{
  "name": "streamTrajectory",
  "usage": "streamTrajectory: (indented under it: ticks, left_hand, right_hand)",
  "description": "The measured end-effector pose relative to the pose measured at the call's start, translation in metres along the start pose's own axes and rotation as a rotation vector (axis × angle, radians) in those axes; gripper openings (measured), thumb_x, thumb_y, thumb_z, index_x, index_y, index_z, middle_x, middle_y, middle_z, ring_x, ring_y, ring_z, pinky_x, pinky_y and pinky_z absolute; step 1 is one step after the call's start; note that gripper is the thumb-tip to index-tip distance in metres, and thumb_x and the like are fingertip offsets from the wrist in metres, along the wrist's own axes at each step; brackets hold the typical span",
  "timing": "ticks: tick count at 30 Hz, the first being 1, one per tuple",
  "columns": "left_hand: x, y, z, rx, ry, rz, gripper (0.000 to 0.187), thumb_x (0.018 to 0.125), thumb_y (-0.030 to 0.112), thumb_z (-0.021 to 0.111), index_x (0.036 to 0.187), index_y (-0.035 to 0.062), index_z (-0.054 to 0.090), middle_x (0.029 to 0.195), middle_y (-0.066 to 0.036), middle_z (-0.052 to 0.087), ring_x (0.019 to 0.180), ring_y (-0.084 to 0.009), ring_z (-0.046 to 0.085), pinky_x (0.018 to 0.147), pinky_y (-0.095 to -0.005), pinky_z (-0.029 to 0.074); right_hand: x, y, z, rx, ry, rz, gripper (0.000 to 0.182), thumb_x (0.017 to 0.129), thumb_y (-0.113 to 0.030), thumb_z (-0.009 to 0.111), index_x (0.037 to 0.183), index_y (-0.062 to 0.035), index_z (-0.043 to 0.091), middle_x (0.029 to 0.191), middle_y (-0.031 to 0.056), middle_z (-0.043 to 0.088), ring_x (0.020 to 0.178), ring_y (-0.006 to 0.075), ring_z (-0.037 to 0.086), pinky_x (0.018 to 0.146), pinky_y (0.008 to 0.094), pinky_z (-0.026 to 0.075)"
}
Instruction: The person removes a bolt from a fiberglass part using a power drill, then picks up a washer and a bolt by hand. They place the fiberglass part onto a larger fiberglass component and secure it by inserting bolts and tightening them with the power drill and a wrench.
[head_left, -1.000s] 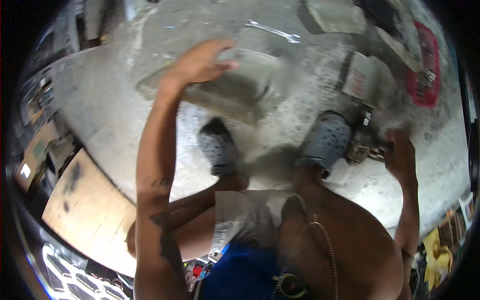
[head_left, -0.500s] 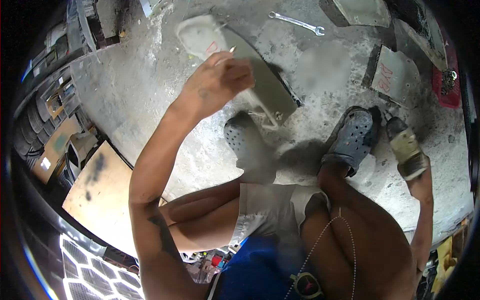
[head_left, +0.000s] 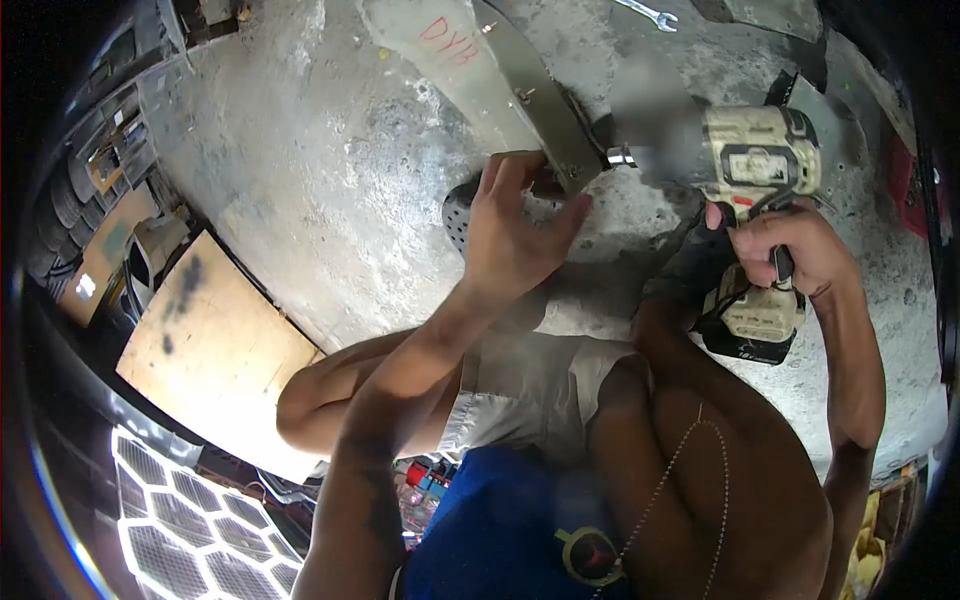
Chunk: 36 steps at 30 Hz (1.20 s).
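The grey-green sheet-metal panel with red letters point(head_left: 480, 75) lies tilted on the rough concrete floor point(head_left: 320, 170), and its lower corner comes down to the person's feet. The left hand point(head_left: 515, 235) grasps this lower corner, fingers curled over the edge. The right hand point(head_left: 790, 255) is clenched around the grip of a dirty cream-coloured cordless drill driver point(head_left: 755, 190), whose metal tip touches the panel edge just right of the left hand. To do this step well, I think the tip should stay straight on the fastener and the left fingers should keep away from it, because they are very near. Beyond the panel, a silver open-end spanner point(head_left: 648, 13) lies on the floor. Left of the panel the floor gives open room, down to a pale plywood board point(head_left: 205, 345). Right of the panel the room is narrow: more metal pieces and a red tray point(head_left: 915, 175) are near the drill.
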<state>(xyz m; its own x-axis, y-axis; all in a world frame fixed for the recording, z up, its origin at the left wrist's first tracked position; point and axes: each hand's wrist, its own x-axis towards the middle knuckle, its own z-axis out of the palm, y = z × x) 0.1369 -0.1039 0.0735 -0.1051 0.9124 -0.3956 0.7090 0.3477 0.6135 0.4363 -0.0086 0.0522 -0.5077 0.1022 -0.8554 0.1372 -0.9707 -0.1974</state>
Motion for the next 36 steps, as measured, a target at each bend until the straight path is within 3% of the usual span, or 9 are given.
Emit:
streamTrajectory:
  ticks: [2, 3, 6, 10, 17, 20, 26, 28, 36]
  left_hand:
    - [-0.005, 0.003, 0.008, 0.019, 0.094, 0.042, 0.034, 0.08, 0.009, 0.079, 0.108, -0.0023, 0.062, 0.097, -0.013, 0.066, 0.081, -0.0196, 0.066, 0.071, -0.0313, 0.052]
    - [-0.009, 0.006, 0.01, 0.006, 0.13, 0.014, 0.033, 0.079, 0.008, 0.079, 0.107, -0.0023, 0.064, 0.096, -0.014, 0.067, 0.082, -0.0211, 0.066, 0.073, -0.0315, 0.052]
    - [-0.014, 0.01, 0.014, -0.059, 0.188, -0.038, 0.029, 0.078, 0.006, 0.079, 0.103, -0.0021, 0.066, 0.095, -0.014, 0.067, 0.085, -0.023, 0.066, 0.075, -0.032, 0.051]
    - [-0.017, 0.008, 0.027, -0.165, 0.301, -0.019, 0.027, 0.079, 0.004, 0.078, 0.103, -0.0014, 0.067, 0.097, -0.015, 0.068, 0.09, -0.0235, 0.065, 0.079, -0.0324, 0.05]
    - [-0.015, 0.018, 0.041, -0.102, 0.393, -0.036, 0.027, 0.078, 0.001, 0.077, 0.102, -0.002, 0.066, 0.095, -0.015, 0.068, 0.087, -0.0268, 0.067, 0.077, -0.0345, 0.052]
    - [-0.02, 0.009, 0.042, -0.123, 0.41, 0.013, 0.031, 0.076, 0.001, 0.078, 0.103, 0.0011, 0.064, 0.098, -0.016, 0.067, 0.085, -0.032, 0.067, 0.073, -0.0387, 0.054]
    - [-0.019, 0.009, 0.042, -0.144, 0.424, 0.025, 0.023, 0.077, -0.001, 0.075, 0.098, 0.0006, 0.065, 0.094, -0.016, 0.067, 0.082, -0.0302, 0.066, 0.073, -0.0353, 0.052]
    - [-0.018, 0.005, 0.042, -0.108, 0.413, 0.04, 0.023, 0.077, 0.0, 0.076, 0.097, 0.0005, 0.065, 0.094, -0.016, 0.066, 0.082, -0.0308, 0.066, 0.073, -0.0357, 0.052]
    - [-0.014, 0.002, 0.043, -0.05, 0.412, 0.061, 0.023, 0.077, 0.002, 0.076, 0.097, 0.0005, 0.064, 0.093, -0.017, 0.065, 0.082, -0.0335, 0.065, 0.072, -0.038, 0.052]
  right_hand:
    - [0.007, -0.008, 0.006, 0.014, -0.114, 0.044, 0.014, 0.074, -0.006, 0.07, 0.084, 0.0043, 0.067, 0.058, 0.0048, 0.053, 0.046, 0.015, 0.049, 0.046, 0.0284, 0.037]
    - [0.006, -0.016, 0.015, 0.036, -0.178, 0.035, 0.026, 0.077, -0.007, 0.068, 0.098, 0.0068, 0.066, 0.06, 0.0021, 0.05, 0.047, 0.0132, 0.047, 0.047, 0.0269, 0.037]
    - [0.018, -0.017, 0.015, 0.008, -0.24, 0.093, 0.034, 0.079, -0.009, 0.066, 0.109, 0.0071, 0.064, 0.061, 0.0, 0.048, 0.047, 0.0118, 0.045, 0.047, 0.0262, 0.037]
    - [0.024, -0.016, 0.015, 0.008, -0.276, 0.152, 0.036, 0.078, -0.012, 0.065, 0.11, 0.0047, 0.064, 0.061, -0.0008, 0.047, 0.047, 0.0113, 0.044, 0.047, 0.0261, 0.035]
    - [0.032, -0.016, 0.008, 0.022, -0.269, 0.225, 0.033, 0.067, -0.014, 0.061, 0.097, -0.0003, 0.06, 0.057, 0.0, 0.046, 0.043, 0.0117, 0.041, 0.044, 0.0267, 0.032]
    - [0.038, -0.015, 0.011, -0.015, -0.254, 0.223, 0.033, 0.068, -0.015, 0.06, 0.097, -0.0001, 0.06, 0.057, -0.0002, 0.046, 0.042, 0.012, 0.041, 0.043, 0.0271, 0.031]
    - [0.035, -0.022, 0.023, -0.072, -0.231, 0.259, 0.037, 0.066, -0.017, 0.06, 0.098, 0.0003, 0.06, 0.056, -0.0022, 0.044, 0.042, 0.0107, 0.042, 0.043, 0.0273, 0.034]
    - [0.037, -0.017, 0.022, -0.012, -0.088, 0.265, 0.031, 0.063, -0.012, 0.054, 0.092, -0.003, 0.057, 0.054, 0.0005, 0.044, 0.036, 0.0119, 0.038, 0.037, 0.0279, 0.033]
    - [0.036, -0.02, 0.025, -0.098, -0.121, 0.187, 0.029, 0.061, -0.013, 0.055, 0.087, -0.0026, 0.056, 0.053, 0.0004, 0.044, 0.037, 0.0126, 0.039, 0.039, 0.0279, 0.034]
